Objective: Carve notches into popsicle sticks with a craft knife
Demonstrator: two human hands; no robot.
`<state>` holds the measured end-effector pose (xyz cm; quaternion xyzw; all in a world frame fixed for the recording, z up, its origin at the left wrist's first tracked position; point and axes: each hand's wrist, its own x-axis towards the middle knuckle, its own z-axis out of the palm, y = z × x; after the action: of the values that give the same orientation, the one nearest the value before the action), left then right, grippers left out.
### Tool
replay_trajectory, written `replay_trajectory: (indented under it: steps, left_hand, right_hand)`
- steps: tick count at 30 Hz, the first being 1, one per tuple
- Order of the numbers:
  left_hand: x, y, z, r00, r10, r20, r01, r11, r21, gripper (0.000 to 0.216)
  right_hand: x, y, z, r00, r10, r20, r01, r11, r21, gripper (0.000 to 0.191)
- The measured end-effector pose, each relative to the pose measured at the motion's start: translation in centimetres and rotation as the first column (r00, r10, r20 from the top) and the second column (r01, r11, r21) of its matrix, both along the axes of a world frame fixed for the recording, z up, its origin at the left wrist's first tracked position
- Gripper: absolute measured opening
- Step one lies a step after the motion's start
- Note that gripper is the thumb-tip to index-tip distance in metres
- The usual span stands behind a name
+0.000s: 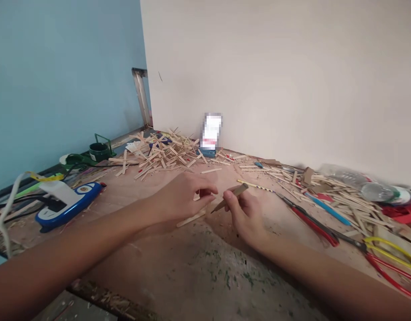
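My left hand (185, 194) rests on the wooden table (198, 267), its fingers pinched on a small wooden stick piece (197, 196). Just to its right, my right hand (243, 214) grips a brown pointed tool (231, 196) like a pen, tip aimed left and down toward the piece. A flat wooden stick (191, 219) lies on the table under my left hand.
A heap of wooden sticks (161, 154) lies at the back by the wall, and more sticks (339, 196) spread to the right. Red-handled pliers (312, 220), yellow-and-red scissors (389, 254), a blue pen (327, 209), a plastic bottle (369, 187) and a blue-white power strip (66, 203) lie around.
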<state>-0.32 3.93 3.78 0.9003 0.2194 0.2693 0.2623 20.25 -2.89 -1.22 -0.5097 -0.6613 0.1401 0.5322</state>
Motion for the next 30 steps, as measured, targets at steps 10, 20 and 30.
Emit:
replay_trajectory:
  steps: [10,20,30]
  left_hand:
    - [0.3,-0.4,-2.0,0.969,0.113,0.221,0.020,0.852,-0.522,0.015]
    - [0.4,0.0,-2.5,0.937,0.144,0.318,0.082,0.794,-0.602,0.011]
    - [0.3,-0.3,-2.2,0.941,0.155,0.300,0.063,0.793,-0.606,0.010]
  right_hand:
    - [0.3,0.1,-0.6,0.998,-0.023,-0.060,0.028,0.995,0.091,0.052]
    - [0.1,0.2,-0.2,0.999,0.034,-0.007,-0.034,0.999,0.034,0.049]
    - [-0.1,0.1,-0.3,1.000,0.019,0.024,-0.021,0.997,0.081,0.045]
